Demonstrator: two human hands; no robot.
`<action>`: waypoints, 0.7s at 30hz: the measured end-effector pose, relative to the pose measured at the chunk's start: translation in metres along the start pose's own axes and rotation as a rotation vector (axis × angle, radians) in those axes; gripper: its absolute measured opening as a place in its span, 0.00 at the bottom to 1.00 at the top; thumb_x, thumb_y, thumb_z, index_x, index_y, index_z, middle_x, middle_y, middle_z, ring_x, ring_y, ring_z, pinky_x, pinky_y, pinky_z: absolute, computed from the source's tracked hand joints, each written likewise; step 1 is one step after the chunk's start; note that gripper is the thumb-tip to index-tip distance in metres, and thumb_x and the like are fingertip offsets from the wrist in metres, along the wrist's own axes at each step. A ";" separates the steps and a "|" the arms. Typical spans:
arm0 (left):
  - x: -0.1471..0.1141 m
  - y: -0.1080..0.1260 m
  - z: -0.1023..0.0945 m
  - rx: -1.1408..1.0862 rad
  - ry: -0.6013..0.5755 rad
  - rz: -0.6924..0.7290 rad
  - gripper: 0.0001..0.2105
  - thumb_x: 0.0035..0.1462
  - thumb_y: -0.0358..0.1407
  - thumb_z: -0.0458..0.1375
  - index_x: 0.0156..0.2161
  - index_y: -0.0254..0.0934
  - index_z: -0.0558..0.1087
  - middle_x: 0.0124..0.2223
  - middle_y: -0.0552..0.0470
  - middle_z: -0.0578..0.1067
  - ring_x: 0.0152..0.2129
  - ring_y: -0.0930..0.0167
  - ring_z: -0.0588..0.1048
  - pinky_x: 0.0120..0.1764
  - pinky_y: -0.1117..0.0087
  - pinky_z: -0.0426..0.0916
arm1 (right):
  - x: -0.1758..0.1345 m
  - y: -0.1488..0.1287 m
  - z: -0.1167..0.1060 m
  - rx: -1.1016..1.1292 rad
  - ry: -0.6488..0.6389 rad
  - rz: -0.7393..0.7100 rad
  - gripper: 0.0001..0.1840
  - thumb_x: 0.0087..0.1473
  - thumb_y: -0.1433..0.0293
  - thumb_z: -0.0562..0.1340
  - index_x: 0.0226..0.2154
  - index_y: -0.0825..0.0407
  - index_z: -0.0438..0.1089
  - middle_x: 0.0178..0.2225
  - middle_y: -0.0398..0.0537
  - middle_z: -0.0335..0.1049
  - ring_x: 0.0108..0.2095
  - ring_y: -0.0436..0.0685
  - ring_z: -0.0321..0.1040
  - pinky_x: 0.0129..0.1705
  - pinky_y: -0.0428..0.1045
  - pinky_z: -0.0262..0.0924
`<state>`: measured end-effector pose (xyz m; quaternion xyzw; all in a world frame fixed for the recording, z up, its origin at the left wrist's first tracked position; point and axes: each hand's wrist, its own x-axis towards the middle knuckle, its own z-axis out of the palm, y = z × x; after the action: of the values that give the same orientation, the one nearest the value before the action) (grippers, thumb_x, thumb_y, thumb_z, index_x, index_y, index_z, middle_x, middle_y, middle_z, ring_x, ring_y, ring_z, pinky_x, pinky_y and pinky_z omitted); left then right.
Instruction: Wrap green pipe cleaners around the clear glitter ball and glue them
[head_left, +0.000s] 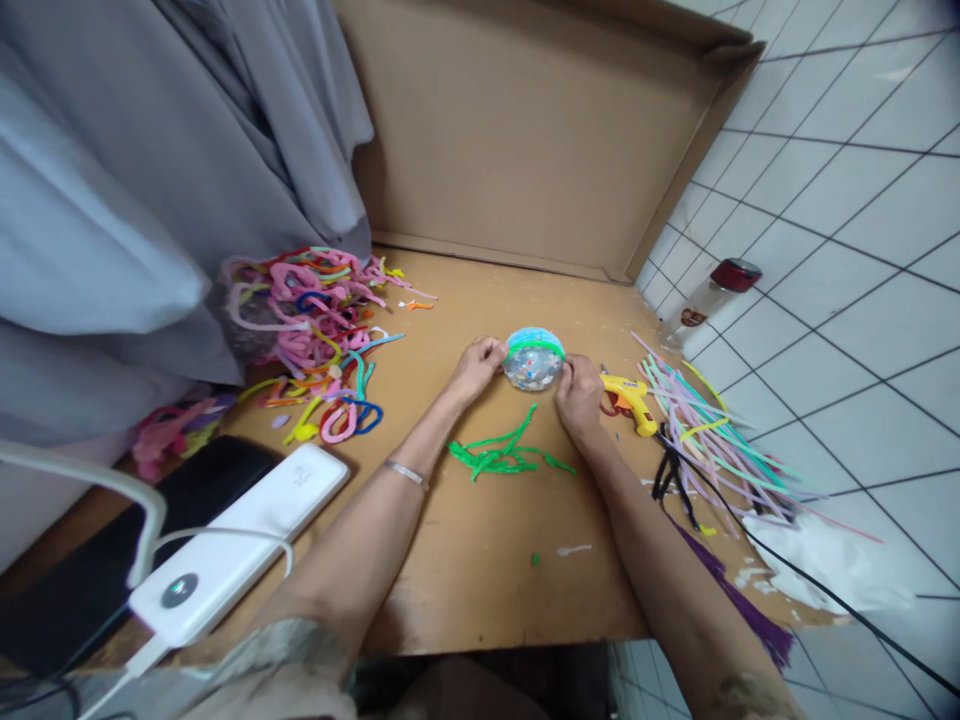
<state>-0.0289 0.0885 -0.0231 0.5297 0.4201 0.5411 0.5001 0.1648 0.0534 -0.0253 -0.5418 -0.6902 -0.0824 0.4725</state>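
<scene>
Round piece (532,374), its top blue and its lower part clear with specks inside, sits near the table's (472,580) middle, a green band (535,346) across it. At its nine o'clock the left hand (478,368), fingers pinched narrow, holds its edge; at four o'clock the right hand (579,398) does likewise. Whether the fingertips also grip the band cannot be told. Green fuzzy strips (495,461) lie toward six or seven o'clock, a yellow glue gun (634,402) toward four, just beyond the right hand.

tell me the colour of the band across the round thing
Bright green band, in the head view.
</scene>
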 end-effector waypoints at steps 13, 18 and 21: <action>-0.004 0.004 -0.005 -0.081 -0.039 0.029 0.10 0.46 0.38 0.65 0.27 0.35 0.70 0.26 0.56 0.70 0.25 0.76 0.67 0.35 0.73 0.64 | 0.001 0.003 0.001 -0.041 0.009 -0.018 0.12 0.59 0.72 0.50 0.34 0.51 0.68 0.33 0.54 0.72 0.35 0.59 0.68 0.39 0.53 0.62; -0.006 0.004 -0.005 -0.170 -0.018 -0.027 0.12 0.39 0.35 0.69 0.29 0.34 0.73 0.29 0.54 0.75 0.27 0.75 0.71 0.40 0.70 0.67 | 0.001 0.006 0.002 -0.069 0.047 -0.058 0.11 0.58 0.72 0.51 0.33 0.51 0.68 0.31 0.53 0.73 0.33 0.58 0.68 0.37 0.52 0.62; -0.005 0.002 -0.002 -0.213 0.010 -0.037 0.13 0.36 0.34 0.70 0.29 0.33 0.73 0.30 0.52 0.77 0.28 0.74 0.72 0.41 0.69 0.68 | 0.001 0.007 0.001 -0.074 0.046 -0.062 0.11 0.58 0.72 0.51 0.32 0.51 0.68 0.31 0.53 0.72 0.33 0.58 0.68 0.37 0.52 0.62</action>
<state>-0.0314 0.0832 -0.0219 0.4631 0.3723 0.5758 0.5615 0.1702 0.0574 -0.0273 -0.5352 -0.6921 -0.1347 0.4652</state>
